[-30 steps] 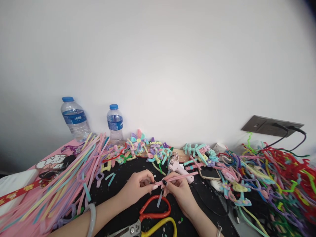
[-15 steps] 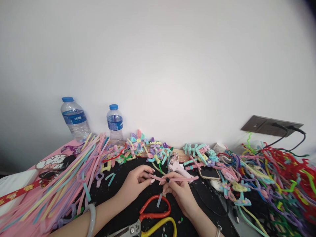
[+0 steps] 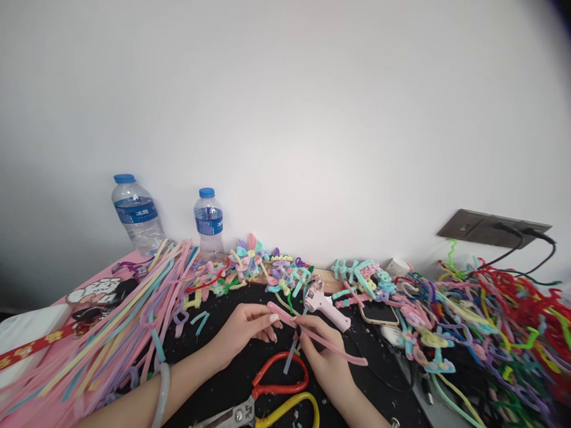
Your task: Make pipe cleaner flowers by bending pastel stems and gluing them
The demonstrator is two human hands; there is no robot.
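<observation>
My right hand [image 3: 325, 356] pinches a pink pipe cleaner [image 3: 345, 355] between thumb and fingers. One end slants up to the left past the fingertips, and the long end trails down to the right over the hand. My left hand [image 3: 250, 330] is beside the upper left end, its thumb out and its fingers loosely curled and apart. Whether it touches the pipe cleaner is hard to see. Behind my right hand lies a pale pink glue gun [image 3: 328, 308]. A translucent stick [image 3: 289, 359] shows below my right fingertips, partly hidden. Scissors [image 3: 281, 389] with red and yellow handles lie nearer me.
Pastel pipe cleaners [image 3: 129, 321] are heaped on the left. Twisted pipe-cleaner flowers [image 3: 250, 255] line the back. A phone [image 3: 379, 313] and a tangled colourful pile [image 3: 499, 339] are on the right. Two water bottles [image 3: 208, 220] stand against the wall [image 3: 285, 119].
The pink pipe cleaner has gone from nearly level to slanted, its left end up and its right end lower. My left thumb has moved off its end. The glue gun is less covered.
</observation>
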